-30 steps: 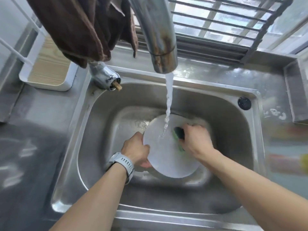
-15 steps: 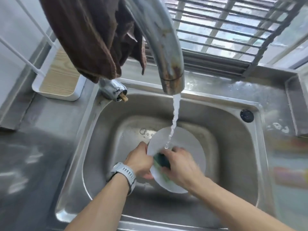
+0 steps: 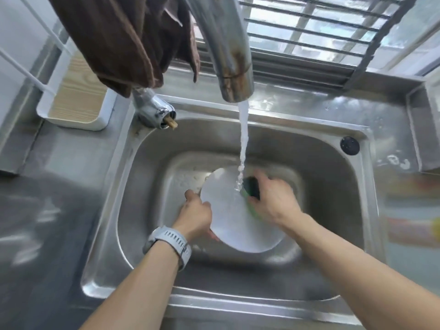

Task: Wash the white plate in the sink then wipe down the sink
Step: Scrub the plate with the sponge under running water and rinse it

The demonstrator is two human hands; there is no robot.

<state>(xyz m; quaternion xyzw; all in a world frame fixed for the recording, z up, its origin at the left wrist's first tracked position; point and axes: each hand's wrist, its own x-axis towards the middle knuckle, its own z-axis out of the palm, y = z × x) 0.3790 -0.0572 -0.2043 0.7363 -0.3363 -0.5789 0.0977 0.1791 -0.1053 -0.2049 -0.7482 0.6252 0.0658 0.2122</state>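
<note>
The white plate [image 3: 234, 220] is tilted in the middle of the steel sink [image 3: 328, 177], under the running water from the faucet [image 3: 228, 55]. My left hand [image 3: 196, 216], with a grey watch on the wrist, grips the plate's left edge. My right hand [image 3: 273, 201] presses a green and dark sponge [image 3: 252, 191] against the plate's upper right part. The stream lands on the plate just left of the sponge.
A brown cloth [image 3: 123, 41] hangs over the faucet base at upper left. A white tray with a wooden-look bottom [image 3: 76, 103] sits on the counter left of the sink. A black plug [image 3: 349, 145] marks the sink's right rim. Window bars run behind.
My right hand has slid the sponge from the plate's lower left back to its upper right. The left hand keeps its grip on the plate's edge. The camera has moved closer.
</note>
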